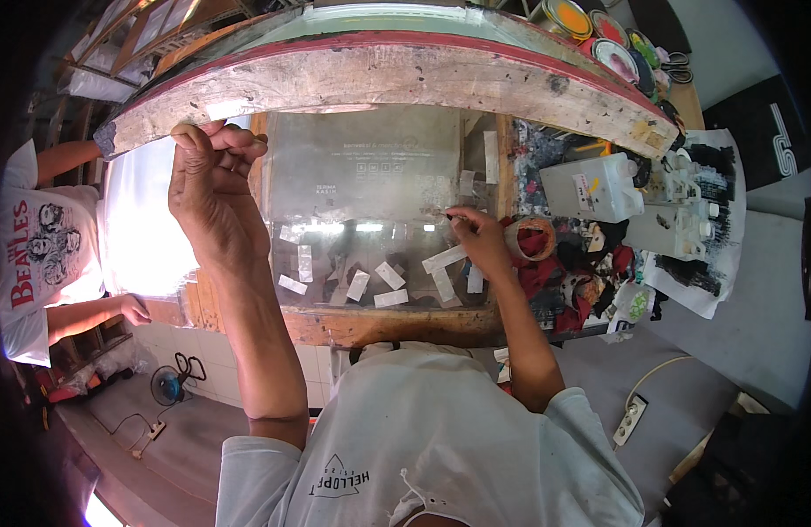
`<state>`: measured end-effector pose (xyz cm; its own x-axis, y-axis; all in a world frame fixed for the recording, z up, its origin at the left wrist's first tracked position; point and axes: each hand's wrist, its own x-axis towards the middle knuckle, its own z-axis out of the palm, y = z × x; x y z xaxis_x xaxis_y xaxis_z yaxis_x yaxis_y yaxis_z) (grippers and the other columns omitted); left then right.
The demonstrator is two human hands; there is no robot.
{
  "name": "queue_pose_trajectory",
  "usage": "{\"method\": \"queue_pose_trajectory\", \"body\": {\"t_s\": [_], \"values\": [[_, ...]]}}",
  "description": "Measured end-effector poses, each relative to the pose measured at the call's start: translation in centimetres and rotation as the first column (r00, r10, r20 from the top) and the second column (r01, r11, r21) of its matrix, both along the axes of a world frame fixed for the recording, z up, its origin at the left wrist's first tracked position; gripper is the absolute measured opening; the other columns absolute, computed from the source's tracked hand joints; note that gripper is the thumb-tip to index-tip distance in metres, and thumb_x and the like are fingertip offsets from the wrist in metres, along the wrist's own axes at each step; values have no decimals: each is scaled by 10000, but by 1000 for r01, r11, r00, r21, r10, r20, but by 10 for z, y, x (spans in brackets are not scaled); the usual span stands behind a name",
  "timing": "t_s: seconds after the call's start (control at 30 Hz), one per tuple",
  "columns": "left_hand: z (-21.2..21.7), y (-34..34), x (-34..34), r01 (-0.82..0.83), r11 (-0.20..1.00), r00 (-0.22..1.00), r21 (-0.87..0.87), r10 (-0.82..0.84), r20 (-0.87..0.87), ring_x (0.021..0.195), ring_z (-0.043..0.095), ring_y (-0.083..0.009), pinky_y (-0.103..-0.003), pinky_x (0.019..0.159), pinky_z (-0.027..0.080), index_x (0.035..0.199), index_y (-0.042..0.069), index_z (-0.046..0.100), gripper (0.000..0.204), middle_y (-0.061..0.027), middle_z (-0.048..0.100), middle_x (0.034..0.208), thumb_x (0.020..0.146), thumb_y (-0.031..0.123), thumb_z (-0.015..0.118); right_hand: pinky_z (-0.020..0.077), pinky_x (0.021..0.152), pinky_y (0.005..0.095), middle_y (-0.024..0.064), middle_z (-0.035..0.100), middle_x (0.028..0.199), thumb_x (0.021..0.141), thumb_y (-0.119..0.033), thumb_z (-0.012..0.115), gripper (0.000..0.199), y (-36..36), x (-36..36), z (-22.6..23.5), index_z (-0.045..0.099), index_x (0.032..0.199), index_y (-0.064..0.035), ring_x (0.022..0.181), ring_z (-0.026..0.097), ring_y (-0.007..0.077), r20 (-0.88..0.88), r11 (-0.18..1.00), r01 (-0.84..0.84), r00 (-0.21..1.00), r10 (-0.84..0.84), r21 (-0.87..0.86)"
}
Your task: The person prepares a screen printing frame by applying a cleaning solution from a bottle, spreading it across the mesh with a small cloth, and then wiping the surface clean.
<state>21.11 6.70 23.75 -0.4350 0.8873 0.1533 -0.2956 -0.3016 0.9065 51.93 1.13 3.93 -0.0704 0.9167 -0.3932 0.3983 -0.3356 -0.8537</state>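
The person wears a loose, light grey T-shirt [475, 413] of soft, creased cloth. Its short, wide left sleeve [256, 474] and right sleeve [594, 435] end above the elbows. A small dark print [339, 477] on the chest pairs lettering with a thin, pointed outline. Pale, string-like strands [411, 492] show near the neck. Both forearms are bare.

From where I stand, the work table [383, 328] has a glass top set in worn, stained wood. A see-through printed sheet [361, 162] lies flat on the glass, with short pale strips [357, 285] scattered at odd angles nearer the person. Beyond the right edge, a side surface carries crumpled rags [555, 294] and white plastic jugs [590, 189].
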Motion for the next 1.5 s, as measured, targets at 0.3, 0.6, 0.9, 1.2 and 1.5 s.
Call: {"method": "queue_pose_trajectory", "body": {"t_s": [0.3, 0.6, 0.9, 1.2, 1.5], "values": [[1, 0, 1, -11, 1000, 1000, -6, 11, -18, 783, 630, -182, -335, 808, 500, 1029, 27, 615, 381, -81, 681, 826, 1014, 407, 596, 299, 473, 216, -43, 514, 729, 999, -108, 584, 247, 10, 5, 2, 680, 1222, -62, 546, 391, 33, -208, 956, 73, 969, -136, -284], [1, 1, 3, -12, 1000, 1000, -2, 12, 1, 785, 631, -182, -340, 812, 501, 1026, 25, 618, 380, -82, 681, 827, 1019, 404, 589, 346, 490, 253, -19, 533, 726, 995, -133, 585, 264, 13, 15, 4, 643, 1245, -69, 562, 442, 70, -243, 922, 85, 952, -187, -377], [-2, 0, -2, 3, 999, 1000, -39, -4, -15, 834, 621, -212, -428, 934, 458, 1033, 28, 610, 441, -89, 655, 847, 1027, 462, 531, 431, 612, 346, 38, 529, 688, 947, -132, 643, 264, 4, -10, 17, 623, 1211, -123, 635, 505, 153, 153, 997, -14, 988, 25, -69], [1, 0, 1, -3, 999, 999, -38, 2, -33, 825, 612, -202, -441, 934, 463, 1023, 37, 616, 436, -79, 644, 837, 1031, 463, 527, 386, 568, 315, -5, 479, 659, 946, -124, 660, 235, 2, -11, 16, 673, 1181, -120, 615, 437, 109, 139, 999, -15, 990, 21, -47], [-1, 1, -1, -2, 1000, 999, -28, 1, -40, 823, 616, -202, -438, 932, 465, 1022, 41, 616, 433, -75, 647, 835, 1041, 459, 507, 362, 558, 291, -28, 471, 666, 941, -94, 668, 227, 2, -10, 13, 692, 1165, -117, 616, 417, 84, 105, 1000, -4, 994, 7, -29]]}}
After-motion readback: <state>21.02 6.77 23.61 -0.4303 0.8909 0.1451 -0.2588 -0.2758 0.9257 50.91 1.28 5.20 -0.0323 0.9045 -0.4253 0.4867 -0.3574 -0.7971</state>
